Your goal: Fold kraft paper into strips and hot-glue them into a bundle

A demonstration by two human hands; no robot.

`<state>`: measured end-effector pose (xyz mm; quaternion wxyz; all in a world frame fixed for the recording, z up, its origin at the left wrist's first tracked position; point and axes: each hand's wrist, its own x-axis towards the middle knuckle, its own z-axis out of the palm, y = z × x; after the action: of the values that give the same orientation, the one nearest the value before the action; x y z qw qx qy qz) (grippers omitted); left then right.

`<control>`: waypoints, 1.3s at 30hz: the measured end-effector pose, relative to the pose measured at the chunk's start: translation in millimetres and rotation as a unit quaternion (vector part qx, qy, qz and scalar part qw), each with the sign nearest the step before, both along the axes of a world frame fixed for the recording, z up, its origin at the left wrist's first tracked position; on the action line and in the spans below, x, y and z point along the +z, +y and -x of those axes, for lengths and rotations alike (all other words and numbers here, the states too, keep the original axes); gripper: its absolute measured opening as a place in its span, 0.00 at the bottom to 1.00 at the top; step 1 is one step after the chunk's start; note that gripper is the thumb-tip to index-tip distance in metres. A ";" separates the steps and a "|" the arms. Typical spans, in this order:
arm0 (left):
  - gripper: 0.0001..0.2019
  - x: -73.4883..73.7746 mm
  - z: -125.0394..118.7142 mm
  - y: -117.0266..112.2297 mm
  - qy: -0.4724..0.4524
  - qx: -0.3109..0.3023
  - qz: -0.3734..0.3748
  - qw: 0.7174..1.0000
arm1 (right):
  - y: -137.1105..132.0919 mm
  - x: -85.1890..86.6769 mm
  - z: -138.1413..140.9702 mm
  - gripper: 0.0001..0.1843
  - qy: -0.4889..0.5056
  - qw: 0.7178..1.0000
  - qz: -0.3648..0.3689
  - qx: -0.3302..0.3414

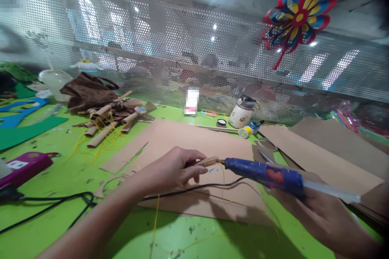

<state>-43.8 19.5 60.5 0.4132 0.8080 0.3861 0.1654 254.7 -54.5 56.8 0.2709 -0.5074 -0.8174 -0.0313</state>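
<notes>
Between the thumb and fingers of my left hand (170, 170) is a small folded strip of brown paper (210, 161). My right hand (322, 206) grips a blue glue gun (261, 172), with a clear glue stick (334, 191) jutting from its back end. The gun's nozzle (221, 162) meets or nearly meets the strip's end; I cannot tell whether they touch. Beneath both hands lies a large sheet of brown paper (194, 133). A black cord (194, 188) runs across it below my left hand, and a thin yellow thread hangs near the strip.
Rolled brown paper tubes with yellow thread (105, 133) and a brown cloth bag (91, 91) lie at left. A purple power strip (30, 166) sits at the left edge. A bottle (242, 112), a yellow thread spool (244, 131) and scissors (266, 154) are at right, near brown sheets (322, 158).
</notes>
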 end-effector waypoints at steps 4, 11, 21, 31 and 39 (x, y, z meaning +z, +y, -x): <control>0.18 -1.7 0.4 0.6 -0.001 0.008 0.002 1.000 | 2.2 -2.2 -7.3 0.18 -0.025 1.000 -0.001 -0.006; 0.18 -0.7 0.4 -0.3 -0.004 0.005 0.004 1.000 | -1.8 11.1 9.4 0.16 0.036 0.999 0.016 -0.013; 0.20 -1.0 0.6 4.3 -0.018 0.006 0.032 0.999 | 43.4 -7.1 16.9 0.18 0.104 0.991 0.008 -0.082; 0.22 -10.9 -1.5 7.8 -0.016 -0.019 0.001 1.000 | 104.4 -50.9 27.3 0.17 0.034 0.995 0.038 -0.089; 0.24 -15.7 -5.4 1.8 -0.029 -0.025 -0.040 0.998 | 149.6 -46.0 43.1 0.16 -0.071 0.985 0.084 -0.136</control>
<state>-38.3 21.3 44.9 0.3960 0.8281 0.3463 0.1935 211.5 95.1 10.7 0.1621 -0.6310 -0.7579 -0.0350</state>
